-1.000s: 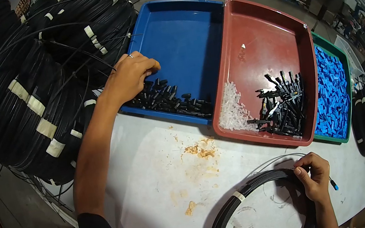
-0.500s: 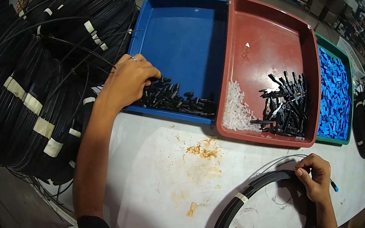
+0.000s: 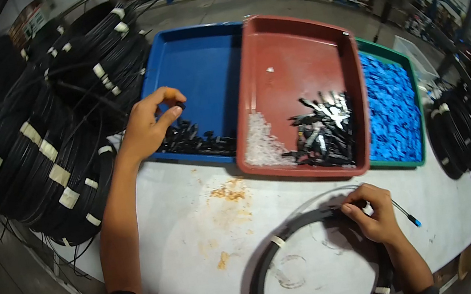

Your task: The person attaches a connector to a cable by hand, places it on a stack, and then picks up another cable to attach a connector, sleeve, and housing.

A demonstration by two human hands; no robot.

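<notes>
Over the near left corner of the blue tray (image 3: 196, 60), my left hand (image 3: 148, 127) pinches a small black plastic part (image 3: 180, 105) between thumb and fingers. A heap of similar black parts (image 3: 204, 143) lies below it along the tray's near edge. My right hand (image 3: 372, 214) is closed on the coil of black cable (image 3: 266, 254), which rests on the white table with tape bands round it. A loose cable end with a blue-tipped connector (image 3: 416, 222) sticks out to the right of that hand.
A red tray (image 3: 291, 32) holds clear pieces (image 3: 263, 145) and black connectors (image 3: 326, 132). Blue pieces (image 3: 391, 108) fill a green tray (image 3: 420, 116). Large cable coils (image 3: 20, 164) stand at the left, more coils (image 3: 457, 128) at the right. Brownish marks stain the white tabletop (image 3: 188, 236).
My left hand has lifted off the heap in the blue tray with a small black part in its fingers. The right hand keeps hold of the cable coil. The whole view has shifted.
</notes>
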